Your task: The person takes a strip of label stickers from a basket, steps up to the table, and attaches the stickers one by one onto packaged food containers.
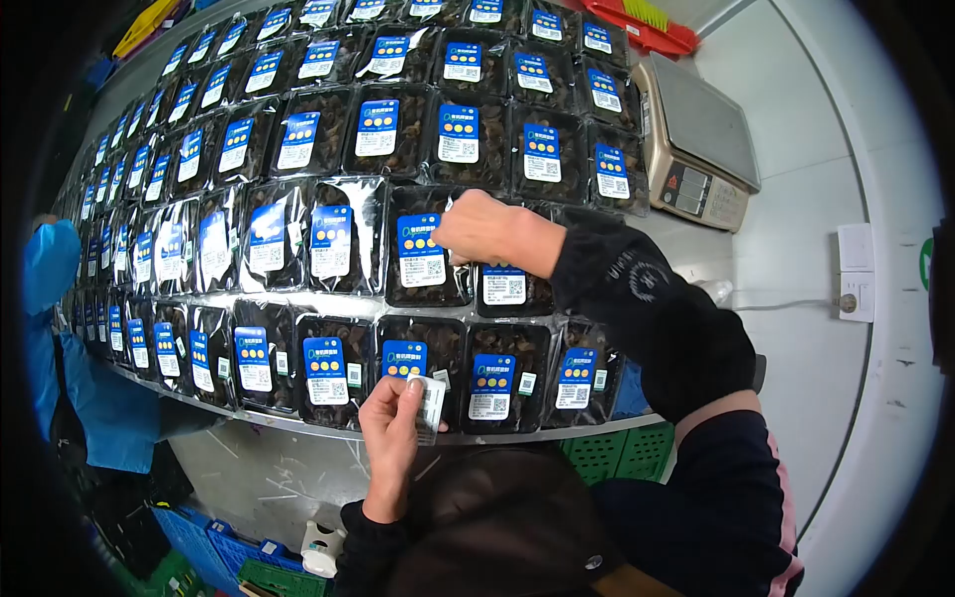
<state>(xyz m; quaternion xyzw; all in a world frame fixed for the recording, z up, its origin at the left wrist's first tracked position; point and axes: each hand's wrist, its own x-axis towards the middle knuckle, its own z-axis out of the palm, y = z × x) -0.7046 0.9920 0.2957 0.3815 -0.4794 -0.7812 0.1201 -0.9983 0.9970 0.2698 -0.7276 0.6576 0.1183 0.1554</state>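
Note:
Near the table's front edge, my left hand [391, 438] pinches a small sheet of white labels [431, 406] between thumb and fingers, over the lower part of a wrapped black tray with a blue and white label [405, 356]. My right hand [490, 233] reaches in from the right, its fingers closed at the upper right of another wrapped tray [421, 289] in the second row. Its fingertips are partly hidden, and whether they hold anything cannot be made out. Some front-row trays carry a small white-green sticker [526, 383] beside the main label.
Rows of similar wrapped trays [378, 129] cover the metal table. A weighing scale [701, 129] stands at the right, near a red brush-like item [647, 28]. Someone in blue sleeves [104, 398] is at the far left. Green crates [617, 453] and blue crates [199, 542] sit below.

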